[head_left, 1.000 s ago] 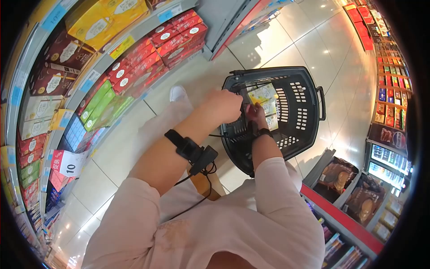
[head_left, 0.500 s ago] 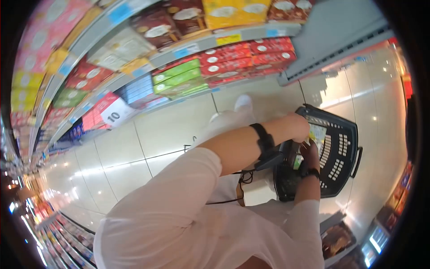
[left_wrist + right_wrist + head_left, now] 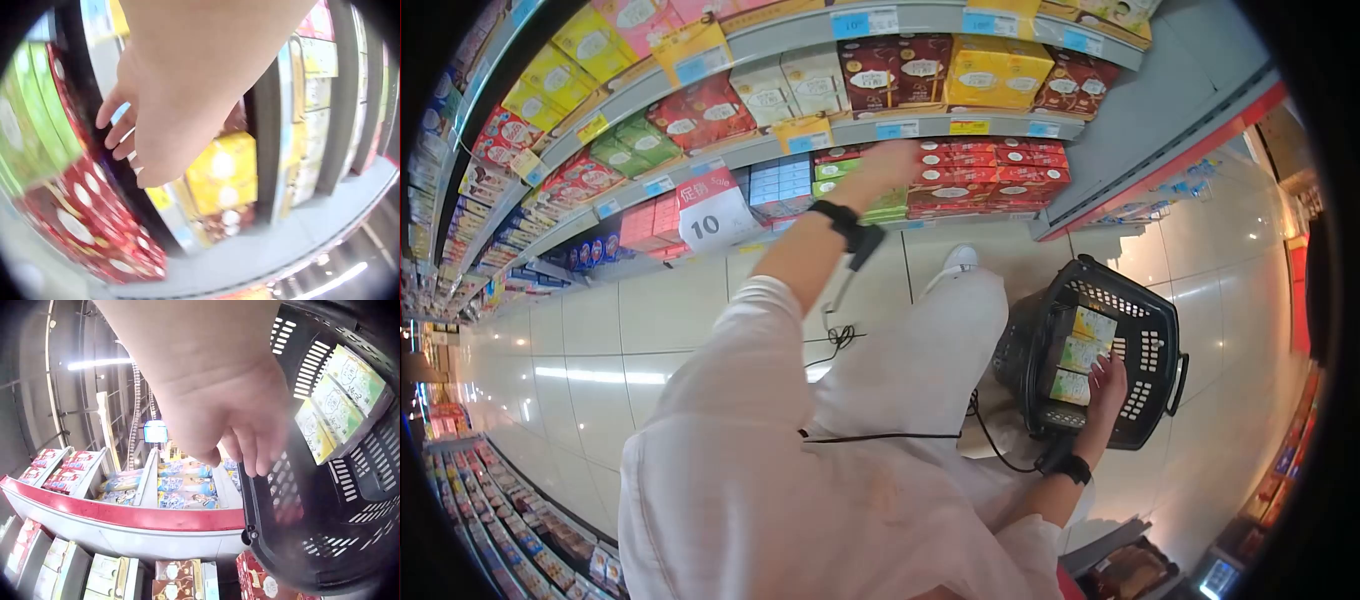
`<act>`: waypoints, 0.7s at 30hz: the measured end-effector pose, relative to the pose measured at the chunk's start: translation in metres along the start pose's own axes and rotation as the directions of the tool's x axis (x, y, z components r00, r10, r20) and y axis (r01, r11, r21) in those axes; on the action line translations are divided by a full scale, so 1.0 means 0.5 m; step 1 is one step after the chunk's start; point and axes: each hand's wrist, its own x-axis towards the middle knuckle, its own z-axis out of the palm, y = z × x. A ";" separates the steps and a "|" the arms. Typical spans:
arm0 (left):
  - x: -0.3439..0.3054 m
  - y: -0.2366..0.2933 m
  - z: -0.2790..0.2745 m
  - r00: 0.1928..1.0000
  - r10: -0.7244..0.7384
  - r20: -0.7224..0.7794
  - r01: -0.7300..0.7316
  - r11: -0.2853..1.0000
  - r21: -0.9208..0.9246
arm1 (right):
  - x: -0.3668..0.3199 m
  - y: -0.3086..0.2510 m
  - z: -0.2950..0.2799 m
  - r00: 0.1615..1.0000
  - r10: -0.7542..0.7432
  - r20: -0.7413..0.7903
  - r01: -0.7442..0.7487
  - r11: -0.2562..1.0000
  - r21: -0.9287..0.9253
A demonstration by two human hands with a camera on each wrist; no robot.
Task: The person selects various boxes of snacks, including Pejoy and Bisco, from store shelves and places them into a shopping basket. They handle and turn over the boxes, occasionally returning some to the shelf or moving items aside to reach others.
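My left hand [image 3: 890, 168] reaches to the bottom shelf, in front of green boxes [image 3: 886, 205] and red boxes [image 3: 960, 180]. In the left wrist view its fingers [image 3: 119, 128] are spread and loosely extended, with nothing held. Over the black shopping basket [image 3: 1165, 330] hangs my right hand [image 3: 1108, 385], its fingers relaxed and holding nothing. Inside the basket, three yellow and green boxes [image 3: 340, 394] lie side by side. The right wrist view has the right hand's fingers [image 3: 250, 450] close above the basket rim.
A sign [image 3: 712, 215] marked 10 hangs at the shelf beside blue boxes [image 3: 780, 187]. Yellow boxes [image 3: 997, 72] sit one level up. My foot [image 3: 962, 257] is on the tiled floor [image 3: 665, 310] between shelf and basket. A cable [image 3: 880, 437] crosses my lap.
Both hands were together at the basket. The left has since moved away to the shelf, while the right stays over the basket. The view has swung toward the shelf.
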 end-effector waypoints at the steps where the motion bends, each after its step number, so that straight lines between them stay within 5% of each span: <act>1: -0.026 -0.087 0.034 0.958 0.005 -0.288 0.029 0.993 0.112 | 0.006 0.022 -0.015 0.997 -0.035 0.065 0.037 0.999 -0.023; 4: -0.082 -0.212 0.065 0.920 -0.151 -0.362 0.247 0.940 0.236 | -0.019 0.032 -0.016 1.000 0.015 0.024 -0.013 0.996 -0.093; 8: -0.123 -0.270 0.113 0.953 -0.168 -0.251 0.263 0.869 0.419 | -0.013 0.057 -0.056 0.999 0.029 -0.019 -0.030 0.996 -0.089; 21: -0.027 -0.109 0.165 0.942 0.097 -0.320 0.063 0.888 0.456 | -0.007 0.055 -0.021 0.999 0.043 -0.028 -0.045 0.997 -0.056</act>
